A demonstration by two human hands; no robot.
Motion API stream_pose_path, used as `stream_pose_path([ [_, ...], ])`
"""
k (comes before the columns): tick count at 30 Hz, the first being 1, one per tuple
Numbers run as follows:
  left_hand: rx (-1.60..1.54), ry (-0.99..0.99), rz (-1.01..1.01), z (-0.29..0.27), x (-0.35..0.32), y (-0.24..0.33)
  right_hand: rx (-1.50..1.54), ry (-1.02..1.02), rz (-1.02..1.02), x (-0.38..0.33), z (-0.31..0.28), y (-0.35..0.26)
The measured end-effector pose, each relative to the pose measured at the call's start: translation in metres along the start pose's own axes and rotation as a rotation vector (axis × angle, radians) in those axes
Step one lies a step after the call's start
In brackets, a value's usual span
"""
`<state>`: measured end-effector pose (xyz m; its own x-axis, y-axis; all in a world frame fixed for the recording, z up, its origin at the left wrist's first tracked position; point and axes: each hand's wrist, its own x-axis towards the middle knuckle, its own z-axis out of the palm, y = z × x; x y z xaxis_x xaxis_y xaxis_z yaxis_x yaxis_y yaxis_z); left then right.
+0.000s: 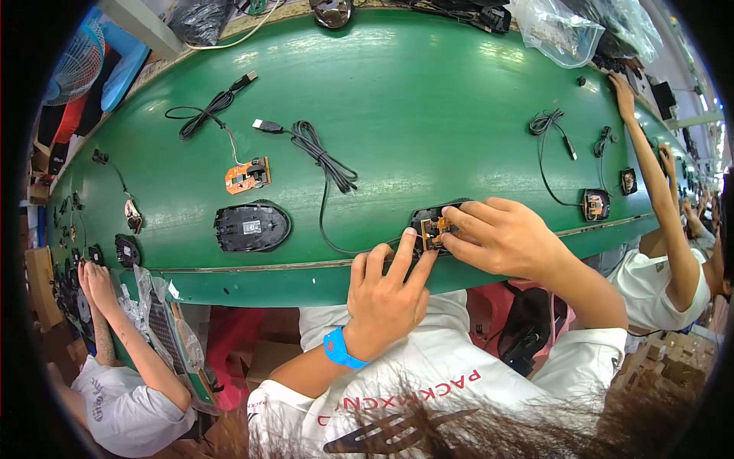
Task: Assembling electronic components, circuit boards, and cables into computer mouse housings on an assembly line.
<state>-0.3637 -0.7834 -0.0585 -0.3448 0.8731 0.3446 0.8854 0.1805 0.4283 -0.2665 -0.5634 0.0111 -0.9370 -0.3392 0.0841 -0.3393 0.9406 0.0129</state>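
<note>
Near the front edge of the green table is a black computer mouse base [417,218] with an orange circuit board [434,229] in it. My left hand [388,287] grips the near left side of the base, its fingertips against the shell and board. From the right, my right hand [501,239] has thumb and fingers closed on the board's right side, hiding part of it. The board's black cable [325,206] runs left, then up to a tied bundle and a USB plug [266,125].
A black mouse shell [252,226] lies to the left, below a loose circuit board [246,176] with a bundled cable [205,115]. Another open mouse [595,204] lies to the right. Co-workers' arms [657,176] reach over the table at both sides. Plastic bags [562,34] sit at the far edge.
</note>
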Motion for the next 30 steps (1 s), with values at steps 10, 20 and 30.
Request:
stream_pose_path([
  [10, 0.007, 0.008, 0.015, 0.000, -0.002, -0.002, 0.033, 0.003, -0.112, 0.004, -0.003, 0.013],
  [20, -0.037, 0.022, 0.043, -0.003, -0.002, -0.008, -0.060, -0.073, -0.082, 0.004, -0.010, 0.001],
  [30, -0.140, -0.009, 0.044, -0.011, -0.004, -0.016, -0.091, -0.174, -0.010, 0.005, -0.010, -0.017],
])
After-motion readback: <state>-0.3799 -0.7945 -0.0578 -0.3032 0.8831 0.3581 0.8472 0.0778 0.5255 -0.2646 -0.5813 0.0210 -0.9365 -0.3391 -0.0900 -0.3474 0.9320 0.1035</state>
